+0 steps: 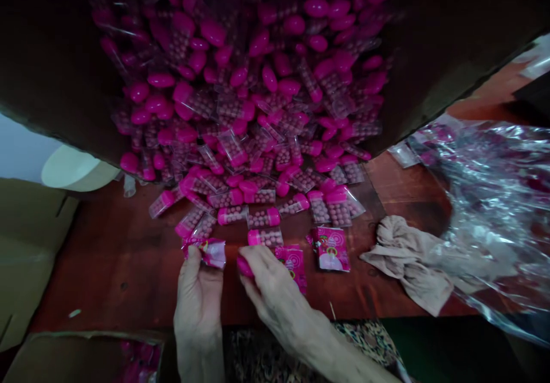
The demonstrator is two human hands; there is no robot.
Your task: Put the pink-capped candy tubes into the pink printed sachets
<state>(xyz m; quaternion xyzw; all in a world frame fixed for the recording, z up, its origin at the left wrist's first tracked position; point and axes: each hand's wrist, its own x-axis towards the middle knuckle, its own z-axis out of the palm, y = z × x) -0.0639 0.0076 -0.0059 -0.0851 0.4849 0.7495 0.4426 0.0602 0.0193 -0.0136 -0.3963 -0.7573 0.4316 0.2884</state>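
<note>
My left hand [200, 288] grips a small pink printed wrapper [213, 252], thumb on top of it. Just to the right, my right hand [268, 280] has its fingers closed round a pink-capped container [244, 266], most of which is hidden. Pink printed packets [296, 261] lie partly behind my right hand, and another packet stack [333, 249] rests further right. Clear containers of small pink balls with pink caps [263, 217] lie in front of my hands, in front of a large heap of the same kind [258, 114].
Dark box walls [51, 74] flank the heap. A crumpled beige cloth [408, 257] and clear plastic bags [498, 211] lie at right. At left are a white bowl [79, 168] and cardboard [30, 245]. An open box [81, 360] with pink items is at lower left.
</note>
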